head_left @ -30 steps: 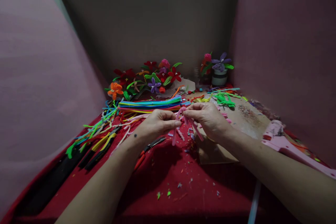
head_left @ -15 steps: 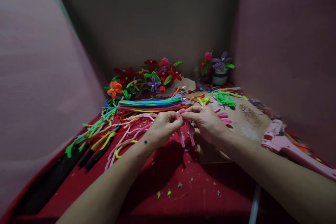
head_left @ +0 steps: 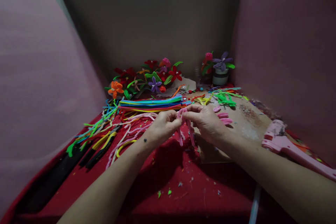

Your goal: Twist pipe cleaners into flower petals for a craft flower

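My left hand (head_left: 163, 126) and my right hand (head_left: 205, 119) meet above the red cloth (head_left: 168, 178). Both pinch the top of a bent pink pipe cleaner (head_left: 183, 129). Its loose ends hang down between the hands, toward the cloth. Each hand has thumb and fingers pressed together on the fuzzy wire. Three short pink folded pieces (head_left: 222, 115) lie on the brown board (head_left: 246, 122) just right of my right hand.
A bundle of coloured pipe cleaners (head_left: 151, 104) lies beyond the hands. Finished pipe-cleaner flowers (head_left: 152, 77) and a small flower pot (head_left: 219, 73) stand at the back wall. Pliers (head_left: 101, 147) and loose strands lie left. A pink glue gun (head_left: 288, 147) lies right. Walls close in on both sides.
The left hand has shifted to the right, uncovering pale pink and yellow strands on the cloth. The hanging pink ends have drawn closer together under the pinch.
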### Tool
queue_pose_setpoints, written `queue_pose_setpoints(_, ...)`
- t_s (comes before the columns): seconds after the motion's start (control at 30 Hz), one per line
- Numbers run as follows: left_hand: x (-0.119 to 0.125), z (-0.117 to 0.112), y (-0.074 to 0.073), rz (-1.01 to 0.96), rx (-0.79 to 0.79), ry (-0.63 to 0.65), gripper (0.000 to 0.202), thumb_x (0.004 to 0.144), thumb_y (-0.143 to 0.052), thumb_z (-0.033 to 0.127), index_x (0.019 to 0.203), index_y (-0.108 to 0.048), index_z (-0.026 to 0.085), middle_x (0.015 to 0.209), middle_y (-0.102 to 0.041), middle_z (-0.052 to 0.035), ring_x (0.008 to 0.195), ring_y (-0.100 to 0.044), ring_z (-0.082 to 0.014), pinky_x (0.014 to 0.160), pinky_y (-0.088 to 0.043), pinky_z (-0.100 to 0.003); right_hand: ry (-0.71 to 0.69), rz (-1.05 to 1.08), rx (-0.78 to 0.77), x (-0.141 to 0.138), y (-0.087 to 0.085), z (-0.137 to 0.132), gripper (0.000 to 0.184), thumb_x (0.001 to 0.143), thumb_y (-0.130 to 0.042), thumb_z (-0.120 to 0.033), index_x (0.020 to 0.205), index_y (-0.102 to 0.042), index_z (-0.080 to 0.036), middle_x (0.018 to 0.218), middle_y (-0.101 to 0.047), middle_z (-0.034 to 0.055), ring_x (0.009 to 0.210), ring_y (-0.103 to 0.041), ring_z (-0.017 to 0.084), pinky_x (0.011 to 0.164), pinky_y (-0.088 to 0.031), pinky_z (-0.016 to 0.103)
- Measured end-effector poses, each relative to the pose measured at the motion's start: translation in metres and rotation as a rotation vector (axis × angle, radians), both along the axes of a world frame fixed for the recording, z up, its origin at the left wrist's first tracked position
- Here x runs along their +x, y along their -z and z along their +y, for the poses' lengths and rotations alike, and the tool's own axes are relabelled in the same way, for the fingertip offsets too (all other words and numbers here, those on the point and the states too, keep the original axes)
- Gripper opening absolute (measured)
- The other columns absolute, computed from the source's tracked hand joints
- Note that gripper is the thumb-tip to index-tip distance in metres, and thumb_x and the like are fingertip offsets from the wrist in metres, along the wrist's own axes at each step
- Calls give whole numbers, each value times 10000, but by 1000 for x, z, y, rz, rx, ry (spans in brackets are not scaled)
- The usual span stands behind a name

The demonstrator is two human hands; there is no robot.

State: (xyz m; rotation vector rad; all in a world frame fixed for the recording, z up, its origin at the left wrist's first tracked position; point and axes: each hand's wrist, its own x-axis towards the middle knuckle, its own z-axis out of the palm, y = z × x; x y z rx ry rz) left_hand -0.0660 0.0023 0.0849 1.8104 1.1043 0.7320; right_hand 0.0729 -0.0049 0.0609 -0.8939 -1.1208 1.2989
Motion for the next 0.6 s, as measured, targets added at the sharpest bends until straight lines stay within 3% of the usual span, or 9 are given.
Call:
queue_pose_setpoints(0.17, -7, 1, -7, -1, -95, 19, 253, 726, -592, 376, 669, -525, 140, 476, -374, 78, 386, -268, -25, 378, -186, -175, 16, -4, 66, 2, 3, 3, 116, 657, -615, -235, 598, -568, -148, 509, -544, -21, 401, -410, 60, 407, -294, 219)
queue_pose_setpoints(0.3, -16, 6, -10, -71, -214, 2, 283, 698, -639, 366, 599, -500, 140, 430, -440, 54, 341, -325, -33, 337, -209, -167, 66, -63, 56, 4, 0, 4, 148, 650, -625, -241, 570, -538, -153, 441, -481, -44, 367, -368, 53, 382, -257, 215)
queue_pose_setpoints(0.47, -12, 2, -10, -283, -79, -109, 228, 738, -613, 327, 662, -518, 134, 542, -559, 12, 385, -482, -74, 319, -334, -166, 111, -128, 61, 4, -1, 2, 183, 631, -635, -237, 530, -507, -154, 432, -469, -47, 382, -377, 57, 393, -254, 216)
queue_pose_setpoints(0.6, -3, -8, -11, -329, 10, -146, 194, 750, -603, 299, 703, -516, 131, 586, -592, -3, 420, -548, -105, 333, -399, -186, 134, -143, 59, 2, 0, 2, 181, 627, -632, -245, 529, -510, -155, 444, -469, -49, 396, -381, 59, 408, -263, 219)
